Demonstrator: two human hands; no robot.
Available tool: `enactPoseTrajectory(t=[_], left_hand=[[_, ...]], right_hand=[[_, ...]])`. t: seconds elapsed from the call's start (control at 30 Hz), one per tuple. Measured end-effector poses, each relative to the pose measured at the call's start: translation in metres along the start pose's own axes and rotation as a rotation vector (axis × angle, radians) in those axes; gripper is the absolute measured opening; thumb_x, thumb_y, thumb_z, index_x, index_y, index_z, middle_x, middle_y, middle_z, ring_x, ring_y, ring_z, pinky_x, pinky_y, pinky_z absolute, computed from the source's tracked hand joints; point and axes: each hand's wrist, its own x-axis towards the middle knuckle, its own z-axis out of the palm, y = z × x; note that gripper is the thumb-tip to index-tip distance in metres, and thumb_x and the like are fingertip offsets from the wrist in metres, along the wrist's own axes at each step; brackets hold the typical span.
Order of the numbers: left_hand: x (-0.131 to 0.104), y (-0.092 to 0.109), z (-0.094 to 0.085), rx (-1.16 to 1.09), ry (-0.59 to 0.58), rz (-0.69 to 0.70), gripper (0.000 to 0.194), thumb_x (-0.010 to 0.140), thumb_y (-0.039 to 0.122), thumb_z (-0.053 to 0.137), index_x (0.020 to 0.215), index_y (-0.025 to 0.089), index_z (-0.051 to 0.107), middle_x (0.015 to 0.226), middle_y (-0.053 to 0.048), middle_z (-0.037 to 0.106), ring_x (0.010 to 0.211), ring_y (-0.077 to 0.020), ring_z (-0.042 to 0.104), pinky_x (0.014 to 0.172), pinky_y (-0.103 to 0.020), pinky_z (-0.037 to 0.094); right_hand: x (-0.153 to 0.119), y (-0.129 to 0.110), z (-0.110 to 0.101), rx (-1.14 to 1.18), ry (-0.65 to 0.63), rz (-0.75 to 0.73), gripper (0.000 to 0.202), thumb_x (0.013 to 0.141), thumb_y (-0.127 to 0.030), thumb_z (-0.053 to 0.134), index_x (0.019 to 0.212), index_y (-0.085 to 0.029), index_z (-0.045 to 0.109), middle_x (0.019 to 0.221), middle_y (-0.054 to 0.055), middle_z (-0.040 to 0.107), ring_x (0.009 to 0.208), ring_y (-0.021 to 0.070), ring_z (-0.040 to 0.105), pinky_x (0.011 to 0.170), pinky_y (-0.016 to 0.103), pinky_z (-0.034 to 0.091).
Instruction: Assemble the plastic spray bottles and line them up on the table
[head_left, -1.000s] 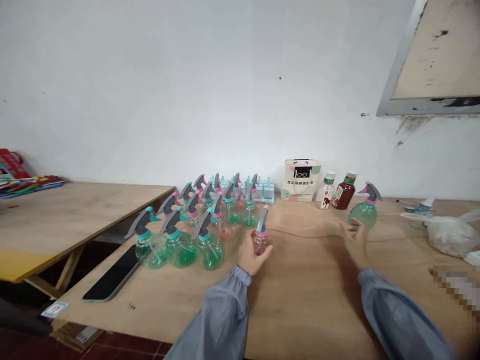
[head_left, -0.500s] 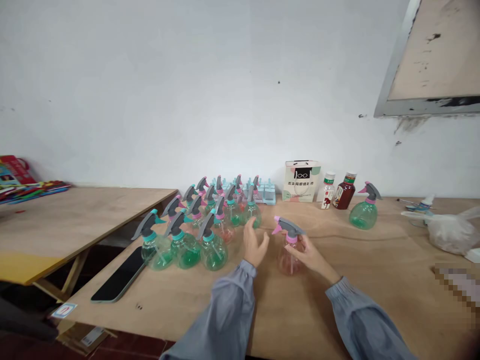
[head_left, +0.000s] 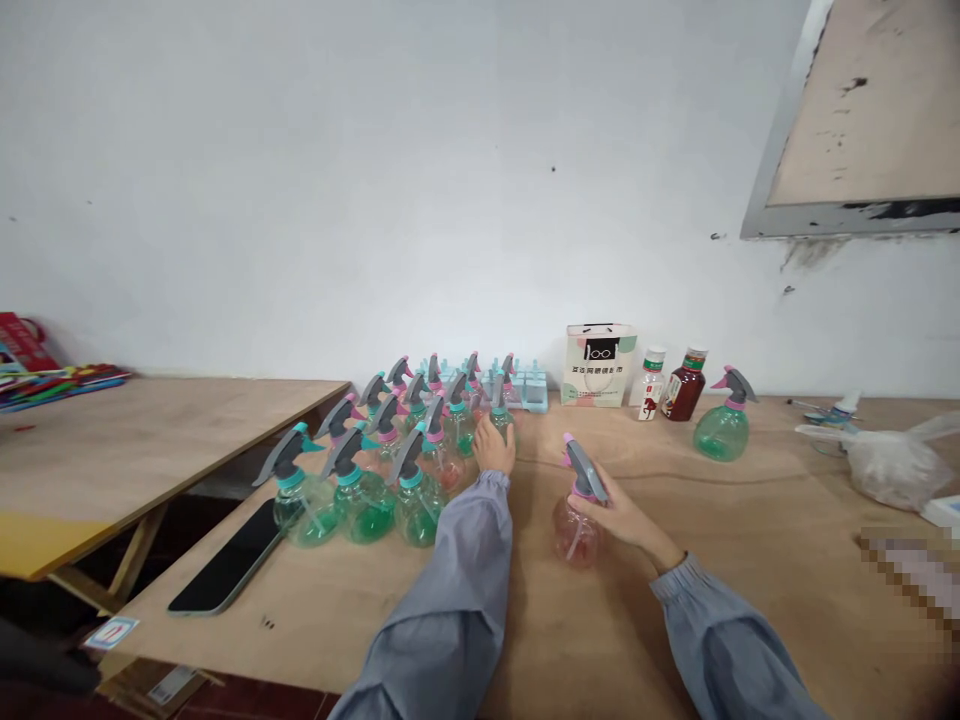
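My right hand (head_left: 611, 505) is closed around the neck of a pink spray bottle (head_left: 576, 540), whose grey-and-pink head turns toward the far side. My left hand (head_left: 495, 448) reaches to a green spray bottle (head_left: 499, 412) at the right end of the group, thumb and fingers on either side of its body. The hand hides most of that bottle's lower part. Left of it, several green and pink spray bottles stand close together in rows, among them a front green one (head_left: 367, 510). All have grey trigger heads.
A black phone (head_left: 225, 560) lies by the table's left edge. Behind the bottles stands a pale blue rack (head_left: 534, 390). A paper bag (head_left: 596, 370), a white bottle (head_left: 651, 385), a brown bottle (head_left: 684, 388), another green spray bottle (head_left: 721, 432) and a plastic bag (head_left: 892, 465) stand farther right.
My left hand has moved forward from beside the group onto the green spray bottle. In my right hand, the pink spray bottle has turned so its nozzle points more away from me.
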Motion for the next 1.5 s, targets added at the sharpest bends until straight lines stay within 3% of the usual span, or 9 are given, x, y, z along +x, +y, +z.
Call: enactPoseTrajectory(t=[0.13, 0.3, 0.4, 0.6, 0.7, 0.9, 1.17, 1.37, 1.5], left_hand=[[-0.028, 0.001, -0.021, 0.224, -0.071, 0.059, 0.055, 0.092, 0.043, 0.049, 0.138, 0.013, 0.043, 0.138, -0.021, 0.054, 0.129, -0.0332, 0.051, 0.108, -0.047, 0.038], [-0.061, -0.004, -0.04, 0.273, -0.047, 0.088, 0.062, 0.088, 0.052, 0.056, 0.135, 0.013, 0.049, 0.132, -0.02, 0.056, 0.122, -0.0346, 0.055, 0.103, -0.049, 0.041], [-0.068, -0.009, -0.043, 0.211, -0.082, 0.127, 0.064, 0.084, 0.053, 0.062, 0.134, 0.014, 0.05, 0.135, -0.02, 0.055, 0.126, -0.0342, 0.054, 0.105, -0.049, 0.041], [-0.074, -0.011, -0.037, 0.111, -0.142, 0.07, 0.093, 0.065, 0.05, 0.082, 0.141, 0.018, 0.039, 0.133, -0.018, 0.06, 0.123, -0.0354, 0.059, 0.102, -0.047, 0.047], [-0.074, -0.01, -0.038, 0.072, -0.164, 0.074, 0.088, 0.069, 0.047, 0.08, 0.141, 0.019, 0.038, 0.135, -0.017, 0.06, 0.125, -0.0336, 0.059, 0.102, -0.046, 0.049], [-0.073, -0.005, -0.046, 0.072, -0.218, 0.05, 0.088, 0.07, 0.046, 0.08, 0.142, 0.02, 0.036, 0.141, -0.017, 0.056, 0.128, -0.0342, 0.057, 0.104, -0.048, 0.048], [-0.073, -0.003, -0.047, 0.106, -0.226, 0.031, 0.087, 0.07, 0.046, 0.079, 0.141, 0.02, 0.037, 0.141, -0.017, 0.056, 0.127, -0.0335, 0.058, 0.105, -0.047, 0.047], [-0.073, -0.002, -0.049, 0.099, -0.245, 0.031, 0.087, 0.071, 0.046, 0.079, 0.141, 0.018, 0.035, 0.141, -0.018, 0.056, 0.129, -0.0339, 0.057, 0.104, -0.047, 0.048], [-0.074, -0.004, -0.047, 0.099, -0.222, 0.031, 0.087, 0.071, 0.045, 0.079, 0.142, 0.02, 0.035, 0.141, -0.017, 0.055, 0.127, -0.0332, 0.058, 0.102, -0.045, 0.049]], right_hand=[[0.003, 0.008, 0.001, -0.001, 0.018, 0.017, 0.059, 0.085, -0.044, 0.064, 0.142, -0.037, 0.051, 0.122, 0.003, 0.065, 0.081, 0.0152, 0.059, 0.082, 0.032, 0.055], [0.005, 0.015, 0.008, -0.004, 0.098, -0.001, 0.044, 0.084, -0.048, 0.064, 0.127, -0.035, 0.064, 0.118, 0.003, 0.067, 0.098, 0.021, 0.063, 0.095, 0.037, 0.052], [0.006, 0.017, 0.011, 0.041, 0.151, -0.012, 0.042, 0.081, -0.047, 0.069, 0.12, -0.034, 0.066, 0.115, 0.003, 0.068, 0.105, 0.0216, 0.064, 0.101, 0.039, 0.049], [0.005, 0.018, 0.013, 0.219, 0.397, 0.049, 0.034, 0.074, -0.052, 0.074, 0.101, -0.031, 0.072, 0.103, 0.004, 0.073, 0.116, 0.0249, 0.062, 0.111, 0.045, 0.041], [0.006, 0.012, 0.01, 0.443, 0.401, 0.134, 0.043, 0.073, -0.06, 0.071, 0.096, -0.025, 0.072, 0.099, 0.007, 0.075, 0.112, 0.0288, 0.066, 0.104, 0.047, 0.047], [0.006, -0.013, 0.009, 0.758, 0.264, 0.224, 0.046, 0.075, -0.067, 0.062, 0.089, -0.024, 0.069, 0.095, 0.009, 0.077, 0.107, 0.0305, 0.069, 0.092, 0.047, 0.055], [0.02, -0.035, 0.012, 0.665, 0.371, 0.102, 0.037, 0.074, -0.061, 0.066, 0.078, -0.024, 0.065, 0.082, 0.005, 0.075, 0.098, 0.0266, 0.07, 0.087, 0.038, 0.056], [0.017, -0.035, 0.014, 0.622, 0.259, 0.187, 0.043, 0.07, -0.062, 0.068, 0.092, -0.024, 0.068, 0.092, 0.006, 0.076, 0.091, 0.0257, 0.07, 0.082, 0.039, 0.056], [0.017, -0.029, 0.017, 0.605, 0.343, 0.183, 0.038, 0.068, -0.059, 0.069, 0.079, -0.024, 0.064, 0.075, 0.003, 0.072, 0.075, 0.0217, 0.068, 0.071, 0.033, 0.056]])
